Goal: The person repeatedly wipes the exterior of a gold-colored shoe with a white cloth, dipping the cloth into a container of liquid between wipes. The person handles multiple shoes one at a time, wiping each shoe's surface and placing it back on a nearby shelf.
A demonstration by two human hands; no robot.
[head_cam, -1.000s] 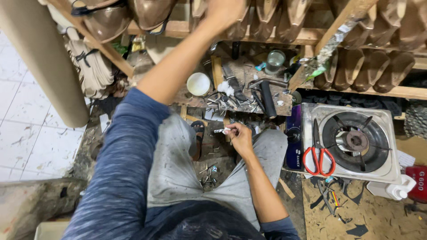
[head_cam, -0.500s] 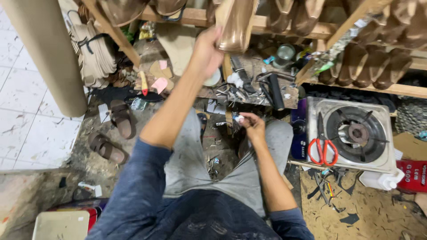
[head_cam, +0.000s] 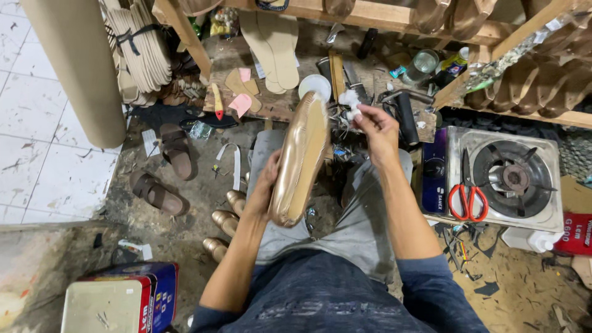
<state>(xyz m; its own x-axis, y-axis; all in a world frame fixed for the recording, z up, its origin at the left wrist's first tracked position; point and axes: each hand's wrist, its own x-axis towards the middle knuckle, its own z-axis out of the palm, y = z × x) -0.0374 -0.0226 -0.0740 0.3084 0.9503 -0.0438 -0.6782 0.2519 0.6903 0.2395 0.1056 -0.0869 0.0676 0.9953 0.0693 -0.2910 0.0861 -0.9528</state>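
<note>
Head camera looks down on a seated person in a shoe workshop. The left hand has its grip clamped round the heel end of a gold shoe, held sole-up over the lap with its toe pointing to 12 o'clock. The right hand pinches a small white wad, fingers closed on it, just beside the toe at about 2 o'clock from the shoe's middle.

As a judgement, the step is wiping or dabbing the sole with the wad. To do it well, the left hand should keep the shoe steady and tilted toward the eyes, and the right should work in even strokes from toe to heel, staying off the gold upper.

Half a second earlier the left arm was stretched up to the wooden rack with the shoe at 12 o'clock; now the shoe is down over the lap. The right hand has risen from the knee toward the toe. Red scissors lie on the gas stove at 3 o'clock, unchanged.
</note>
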